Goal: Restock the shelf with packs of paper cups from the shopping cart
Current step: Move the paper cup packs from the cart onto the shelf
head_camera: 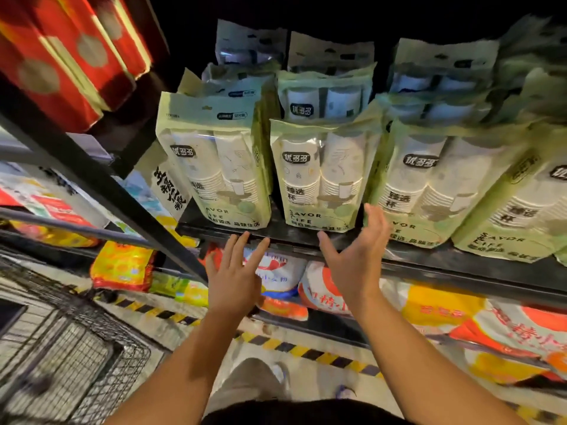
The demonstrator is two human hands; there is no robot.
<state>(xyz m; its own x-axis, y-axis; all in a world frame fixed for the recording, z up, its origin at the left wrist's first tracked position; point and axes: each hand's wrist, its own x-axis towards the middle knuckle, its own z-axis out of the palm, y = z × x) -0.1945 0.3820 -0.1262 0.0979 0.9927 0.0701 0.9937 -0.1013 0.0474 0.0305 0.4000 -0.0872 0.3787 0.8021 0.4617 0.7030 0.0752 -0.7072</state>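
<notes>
Lower left stands the wire cart (pixel 76 348). Our left grip (pixel 234 277), released with fingers straight, reaches the shelf (pixel 202 230) edge. Packs of cups (pixel 317 176) stand upright on the shelf at centre. Our right grip (pixel 352 259) is released too, empty.

The pale floor (pixel 313 378) carries yellow-and-black hazard tape (pixel 310 352). Colourful bags (pixel 122 265) lie low and red boxes (pixel 61 56) stand high. The light is dim.

Left hand (pixel 234 280) and right hand (pixel 356 256), fingers spread, hover at the shelf (pixel 429 259) edge under upright cup packs (pixel 319 176), cart (pixel 76 357) at eight o'clock.
</notes>
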